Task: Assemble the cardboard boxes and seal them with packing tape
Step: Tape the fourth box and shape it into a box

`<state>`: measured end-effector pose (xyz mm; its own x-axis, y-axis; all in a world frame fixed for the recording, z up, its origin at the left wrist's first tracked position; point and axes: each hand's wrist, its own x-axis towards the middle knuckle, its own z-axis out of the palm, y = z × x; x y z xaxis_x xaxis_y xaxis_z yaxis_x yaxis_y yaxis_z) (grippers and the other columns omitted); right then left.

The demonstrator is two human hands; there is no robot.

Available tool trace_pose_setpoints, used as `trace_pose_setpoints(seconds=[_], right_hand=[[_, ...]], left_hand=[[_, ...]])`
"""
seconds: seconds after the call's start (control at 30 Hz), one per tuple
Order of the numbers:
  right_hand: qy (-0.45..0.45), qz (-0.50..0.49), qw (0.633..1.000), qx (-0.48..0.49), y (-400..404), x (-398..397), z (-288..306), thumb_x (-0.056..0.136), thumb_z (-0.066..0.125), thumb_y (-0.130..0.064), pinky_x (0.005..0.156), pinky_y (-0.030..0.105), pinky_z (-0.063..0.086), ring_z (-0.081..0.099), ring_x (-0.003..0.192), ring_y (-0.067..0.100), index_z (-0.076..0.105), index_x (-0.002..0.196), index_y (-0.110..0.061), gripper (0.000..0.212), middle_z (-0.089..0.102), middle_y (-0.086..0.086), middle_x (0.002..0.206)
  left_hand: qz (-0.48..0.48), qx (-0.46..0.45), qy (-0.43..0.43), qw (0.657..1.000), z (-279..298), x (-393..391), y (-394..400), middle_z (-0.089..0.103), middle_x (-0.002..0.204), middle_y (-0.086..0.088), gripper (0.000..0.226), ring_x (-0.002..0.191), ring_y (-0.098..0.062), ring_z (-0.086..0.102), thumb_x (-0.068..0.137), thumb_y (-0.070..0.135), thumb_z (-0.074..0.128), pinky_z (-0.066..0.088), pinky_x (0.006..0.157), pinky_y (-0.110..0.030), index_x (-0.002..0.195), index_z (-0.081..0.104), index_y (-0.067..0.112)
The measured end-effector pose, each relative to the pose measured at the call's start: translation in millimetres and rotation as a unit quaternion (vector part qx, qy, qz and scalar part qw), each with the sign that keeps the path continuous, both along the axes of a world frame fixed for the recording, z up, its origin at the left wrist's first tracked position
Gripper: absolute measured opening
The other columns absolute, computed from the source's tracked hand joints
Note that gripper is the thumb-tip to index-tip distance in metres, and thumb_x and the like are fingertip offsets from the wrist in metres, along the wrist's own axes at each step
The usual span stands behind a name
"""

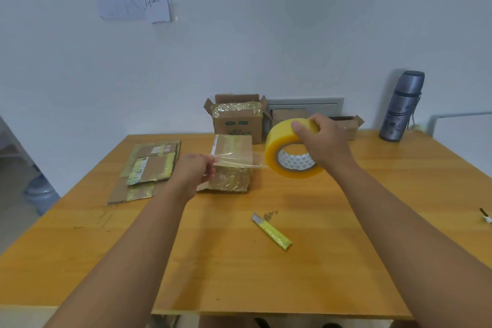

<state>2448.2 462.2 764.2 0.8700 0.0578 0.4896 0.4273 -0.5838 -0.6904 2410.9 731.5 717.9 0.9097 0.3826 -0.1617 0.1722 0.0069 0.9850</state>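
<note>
A small closed cardboard box (232, 150) stands in the middle of the wooden table (239, 261), its near side covered in shiny old tape. My right hand (323, 140) grips a big yellow roll of packing tape (288, 153) just right of the box. My left hand (195, 172) pinches the free end of a clear tape strip (239, 161), stretched from the roll across the front of the box. Flattened cardboard boxes (147, 168) lie to the left.
A yellow utility knife (271, 231) lies on the table in front of the box. Behind it stand an open taped box (237, 118) and two more open boxes (346, 125). A grey flask (402, 106) stands at the back right, and a small dark tool (485, 215) at the right edge.
</note>
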Motion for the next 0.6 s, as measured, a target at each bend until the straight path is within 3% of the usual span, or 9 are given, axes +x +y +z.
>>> trace_pose_setpoints(seconds=[0.13,0.27,0.4,0.6], right_hand=[[-0.015,-0.012,0.994,-0.107,7.3,10.0,-15.8,0.091,0.058,-0.051,0.057,0.034,0.036,0.049,0.071,0.019,0.056,0.088,-0.014,0.037,0.051,-0.001,0.074],[-0.002,-0.037,0.976,-0.213,-5.4,21.4,-33.4,0.087,0.059,-0.056,0.052,0.028,0.03,0.048,0.074,0.016,0.05,0.09,-0.024,0.034,0.047,-0.009,0.076],[0.039,-0.052,0.966,-0.25,0.5,30.6,-50.1,0.087,0.056,-0.06,0.057,0.03,0.039,0.05,0.078,0.017,0.051,0.094,-0.022,0.038,0.054,-0.002,0.087],[0.063,-0.052,0.953,-0.291,6.8,37.9,-56.4,0.087,0.054,-0.059,0.061,0.03,0.036,0.049,0.084,0.017,0.047,0.094,-0.024,0.036,0.052,-0.005,0.092]], left_hand=[[0.051,0.079,0.024,0.995,-4.5,12.0,10.6,0.052,0.073,-0.007,0.017,0.064,-0.018,0.047,0.098,0.004,0.051,0.047,0.064,-0.028,0.097,0.068,0.003],[0.08,0.065,0.055,0.993,-6.7,14.0,39.2,0.048,0.075,-0.004,0.009,0.065,-0.016,0.047,0.096,0.01,0.057,0.045,0.049,-0.021,0.1,0.064,0.006],[0.076,0.089,0.028,0.993,-12.4,23.3,29.3,0.053,0.086,-0.006,0.017,0.071,-0.018,0.051,0.095,0.023,0.058,0.049,0.059,-0.027,0.097,0.058,0.007],[0.096,0.088,0.024,0.991,-27.7,34.8,25.8,0.049,0.081,-0.009,0.028,0.073,-0.021,0.051,0.095,0.029,0.065,0.055,0.069,-0.031,0.082,0.05,0.008]])
